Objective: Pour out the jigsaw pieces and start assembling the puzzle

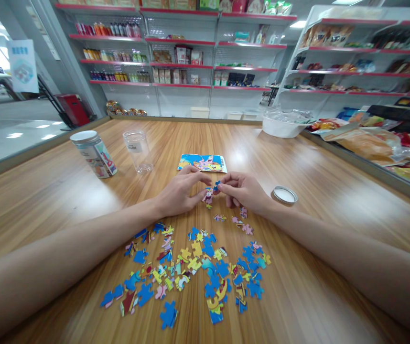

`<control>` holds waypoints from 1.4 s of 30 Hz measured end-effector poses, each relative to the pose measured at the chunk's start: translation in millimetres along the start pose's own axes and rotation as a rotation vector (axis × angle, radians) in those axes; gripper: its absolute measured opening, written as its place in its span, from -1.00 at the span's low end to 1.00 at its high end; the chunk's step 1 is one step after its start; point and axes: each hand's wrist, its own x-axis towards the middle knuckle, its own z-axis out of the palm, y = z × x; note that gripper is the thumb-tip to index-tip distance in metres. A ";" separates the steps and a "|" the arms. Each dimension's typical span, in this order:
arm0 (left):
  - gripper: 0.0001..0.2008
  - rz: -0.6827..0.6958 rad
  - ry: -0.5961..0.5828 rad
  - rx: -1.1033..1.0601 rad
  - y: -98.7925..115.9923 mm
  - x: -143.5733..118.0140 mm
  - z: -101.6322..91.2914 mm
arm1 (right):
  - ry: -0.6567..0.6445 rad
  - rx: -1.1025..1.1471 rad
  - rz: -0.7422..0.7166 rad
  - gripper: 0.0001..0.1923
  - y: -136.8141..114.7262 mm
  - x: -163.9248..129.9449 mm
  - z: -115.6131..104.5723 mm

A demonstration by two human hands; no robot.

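Observation:
Between the thumb and fingers of my right hand (242, 188) is a small blue puzzle piece (217, 186). My left hand (181, 192) rests on the table just left of it, thumb and fingers apart, the thumb tip beside a little cluster of joined pink pieces (208, 196); whether it touches them I cannot tell. Beyond my hands lies a picture card (203, 163) with cartoon figures on blue. Closer to me, several loose puzzle pieces (190, 263) in blue, yellow and pink are spread out. A few pink pieces (242, 224) lie below my right hand.
A printed can (95, 155) and a clear jar (138, 152) stand at the left on the wooden table (83, 210). A round lid (284, 195) lies by my right wrist. Farther back are a white bowl (284, 125), snack packets (366, 141) and stocked shelves (179, 40).

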 end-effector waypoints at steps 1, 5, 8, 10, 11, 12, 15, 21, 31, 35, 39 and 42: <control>-0.69 0.012 0.011 -0.009 0.7 0.3 -0.3 | -0.015 -0.002 -0.019 -0.71 -0.3 -0.2 0.1; -0.55 0.107 0.003 -0.010 0.7 0.1 0.7 | -0.025 -0.067 -0.104 -0.72 -1.1 -1.5 1.1; -0.59 0.120 0.007 0.004 -1.5 -0.6 1.7 | -0.015 -0.110 -0.153 -0.70 -1.0 -2.2 1.7; -0.63 0.126 0.025 -0.011 -3.1 -0.9 1.9 | -0.018 -0.121 -0.179 -0.70 -1.1 -2.5 1.7; -0.66 0.136 0.028 -0.021 -3.7 -0.9 1.8 | -0.022 -0.129 -0.186 -0.71 -1.2 -2.6 1.7; -0.70 0.147 0.025 -0.029 -4.2 -0.9 1.8 | -0.024 -0.141 -0.188 -0.72 -1.4 -2.6 1.5; -0.78 0.169 -0.008 -0.040 -4.3 -0.7 1.4 | -0.022 -0.159 -0.177 -0.75 -1.9 -2.6 1.0; -0.78 0.124 0.006 -0.046 -1.0 -0.9 0.1 | 0.012 -0.131 -0.163 -0.72 -0.8 -1.6 1.1; -0.76 0.018 0.034 -0.025 0.6 -1.7 -1.6 | 0.039 -0.113 -0.148 -0.71 1.4 -1.7 0.7; -0.75 -0.015 0.054 -0.028 -0.4 -1.7 -2.2 | 0.031 -0.073 -0.106 -0.69 1.2 -2.5 0.0; -0.73 0.012 0.019 -0.057 -1.9 -2.5 -0.8 | 0.033 -0.066 -0.069 -0.70 1.8 -2.3 -1.4; -0.71 0.063 -0.042 -0.084 -3.0 -2.2 -0.2 | 0.041 -0.051 -0.053 -0.68 4.1 -1.3 -2.7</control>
